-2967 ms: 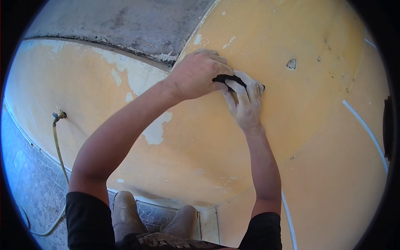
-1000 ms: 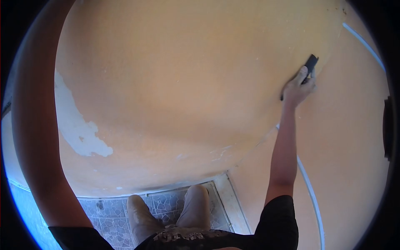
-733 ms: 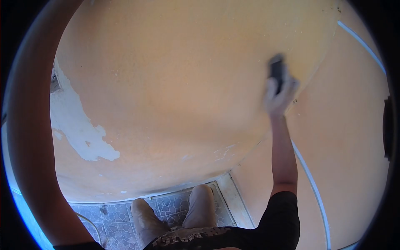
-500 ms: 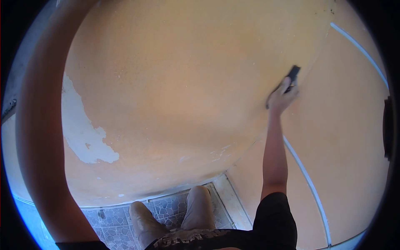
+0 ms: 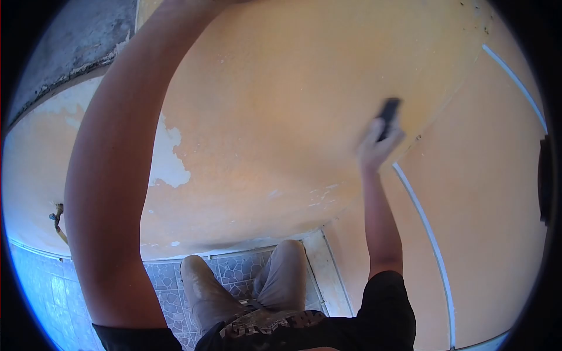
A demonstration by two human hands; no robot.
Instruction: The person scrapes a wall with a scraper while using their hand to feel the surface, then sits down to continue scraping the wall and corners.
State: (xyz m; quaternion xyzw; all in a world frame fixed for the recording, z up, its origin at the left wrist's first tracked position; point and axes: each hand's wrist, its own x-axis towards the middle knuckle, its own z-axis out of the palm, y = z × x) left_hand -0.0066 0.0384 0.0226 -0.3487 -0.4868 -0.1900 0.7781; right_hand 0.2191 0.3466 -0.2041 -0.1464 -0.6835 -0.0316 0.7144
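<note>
My right hand (image 5: 379, 145) is closed around a dark, oblong hand tool (image 5: 389, 114), blurred by motion, so I cannot make out its exact kind. The tool lies against or very near the yellow-orange wall (image 5: 281, 117), left of the corner. High on the left, my left arm reaches up across the view. Only the back part of my left hand (image 5: 193, 4) shows at the top edge, near the wall; its fingers are cut off by the frame.
Pale peeled patches (image 5: 168, 158) mark the wall at left. A tap (image 5: 57, 216) sticks out low on the left. A light strip (image 5: 430, 234) runs along the right wall. Grey patterned tiles (image 5: 240, 275) cover the floor beneath my legs.
My right hand and the tool have shifted a little left in view. My left arm now sits further right, with part of the hand showing. The view has swung left, revealing the tap.
</note>
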